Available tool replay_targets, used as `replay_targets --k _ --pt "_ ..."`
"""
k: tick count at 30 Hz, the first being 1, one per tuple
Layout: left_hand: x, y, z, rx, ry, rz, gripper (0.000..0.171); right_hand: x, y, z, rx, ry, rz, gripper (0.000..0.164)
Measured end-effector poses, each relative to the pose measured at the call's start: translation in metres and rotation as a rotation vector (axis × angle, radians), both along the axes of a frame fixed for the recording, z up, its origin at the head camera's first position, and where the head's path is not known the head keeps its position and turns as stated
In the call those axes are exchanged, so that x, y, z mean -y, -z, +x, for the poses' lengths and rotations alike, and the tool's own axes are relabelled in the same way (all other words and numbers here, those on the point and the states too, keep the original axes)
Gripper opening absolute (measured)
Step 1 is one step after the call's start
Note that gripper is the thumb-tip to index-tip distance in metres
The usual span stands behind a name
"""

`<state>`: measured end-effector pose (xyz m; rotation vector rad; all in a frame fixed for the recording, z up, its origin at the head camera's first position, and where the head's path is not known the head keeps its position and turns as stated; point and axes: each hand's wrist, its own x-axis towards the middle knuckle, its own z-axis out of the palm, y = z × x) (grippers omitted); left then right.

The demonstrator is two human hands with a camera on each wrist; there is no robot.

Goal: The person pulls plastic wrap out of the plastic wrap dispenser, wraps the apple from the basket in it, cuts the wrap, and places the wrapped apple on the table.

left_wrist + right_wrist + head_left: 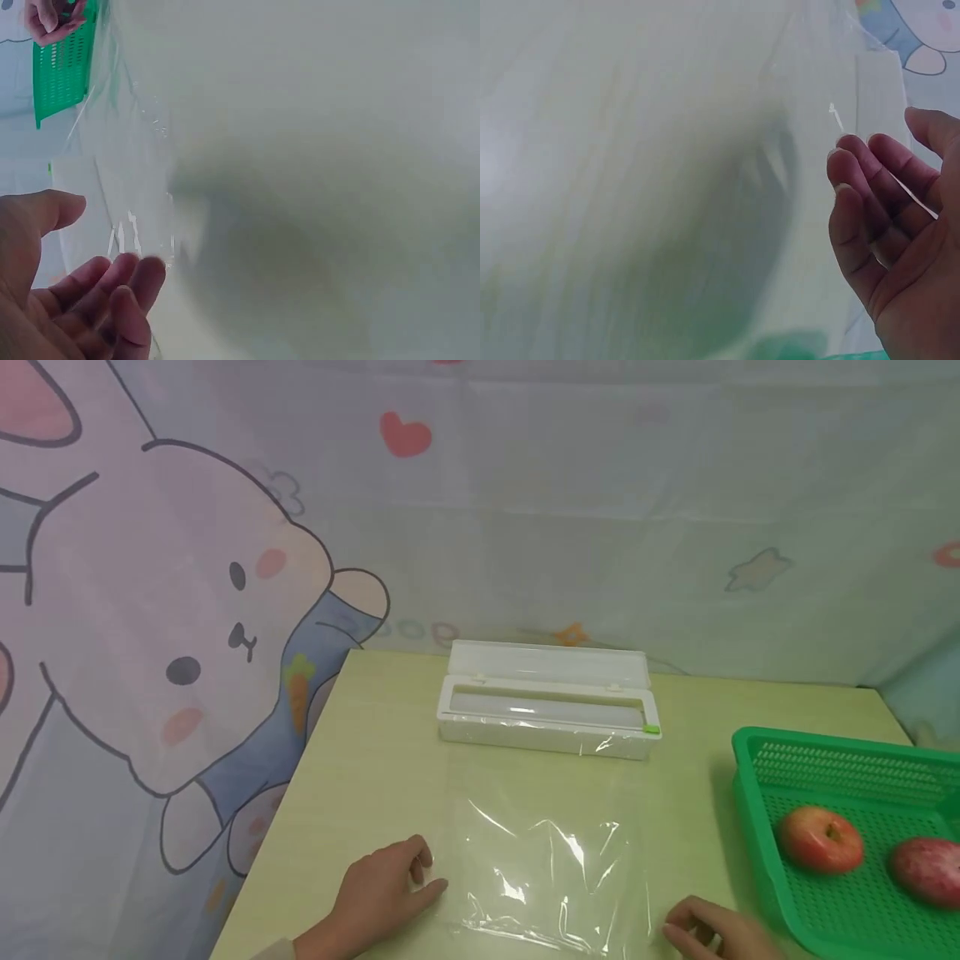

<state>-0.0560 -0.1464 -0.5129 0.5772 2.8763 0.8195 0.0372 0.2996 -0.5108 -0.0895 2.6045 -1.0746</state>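
A sheet of clear cling film (547, 868) lies over the light wooden table, running forward from a white cling film dispenser (551, 742) whose lid stands raised. A roll (547, 708) shows inside, and a small green slider (651, 729) sits at the dispenser's right end. Beside the film's left edge is my left hand (386, 889), fingers loosely bent around nothing. My right hand (720, 931) is off the film's right edge, between it and the green basket, its fingers relaxed. Both wrist views show bare palms: left palm (67, 315), right palm (907, 240).
On the right of the table (360, 777) stands a green plastic basket (765, 860). It holds a red apple (821, 841) and a dark red fruit (930, 870). Behind the table hangs a cloth (525, 527) printed with a cartoon rabbit.
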Motion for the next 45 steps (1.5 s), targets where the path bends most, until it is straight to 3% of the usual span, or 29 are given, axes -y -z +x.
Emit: replay_targets --k 4,6,11,23,31,37,40,45 --pt "-0.015 0.005 -0.010 -0.157 0.035 0.009 0.033 0.010 -0.002 -0.010 -0.090 -0.022 -0.043 0.012" --pt "-0.021 0.012 -0.016 -0.220 0.061 0.025 0.039 0.018 -0.003 -0.014 -0.143 0.009 -0.058 0.012" --pt "-0.034 0.022 -0.025 -0.306 0.080 0.084 0.049 0.035 -0.002 -0.021 -0.363 0.049 -0.110 0.013" --pt "-0.058 0.012 -0.039 -0.300 0.052 0.209 0.061 0.057 -0.026 -0.039 -0.510 0.061 -0.157 0.030" --pt "-0.066 0.003 -0.043 -0.230 0.042 0.266 0.063 0.053 -0.052 -0.045 -0.602 -0.002 -0.195 0.047" --pt "-0.069 0.003 -0.044 -0.157 0.035 0.346 0.064 0.037 -0.076 -0.050 -0.673 -0.036 -0.149 0.060" --pt "-0.070 0.004 -0.044 -0.128 0.039 0.376 0.066 0.026 -0.087 -0.050 -0.660 -0.020 -0.100 0.061" --pt "-0.073 0.007 -0.045 -0.147 0.037 0.403 0.067 0.005 -0.102 -0.050 -0.588 0.024 0.008 0.061"
